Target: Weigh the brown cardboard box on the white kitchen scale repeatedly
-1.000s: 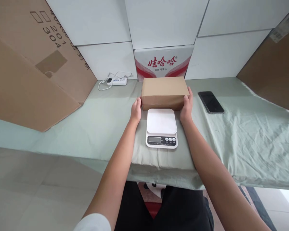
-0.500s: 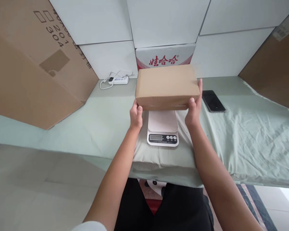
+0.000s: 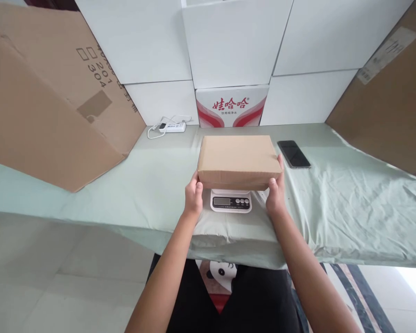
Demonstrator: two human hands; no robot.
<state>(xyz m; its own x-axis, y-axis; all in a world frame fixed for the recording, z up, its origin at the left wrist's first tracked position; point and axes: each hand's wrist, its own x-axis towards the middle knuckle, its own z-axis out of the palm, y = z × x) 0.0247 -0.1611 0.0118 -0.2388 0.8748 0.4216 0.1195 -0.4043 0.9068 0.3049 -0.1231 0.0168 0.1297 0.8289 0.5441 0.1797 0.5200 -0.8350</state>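
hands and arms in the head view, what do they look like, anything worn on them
Both are bare: the left hand and right hand wear no gloves, and no rings, watch or bracelet show on the sides in view. The forearms are uncovered from wrist to the bottom edge of the picture, with no sleeve in view. Fingers are short with trimmed, unpainted nails as far as can be seen.

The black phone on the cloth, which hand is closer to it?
Right. The right hand grips the cardboard box just beside the phone; the left hand holds the box's far end.
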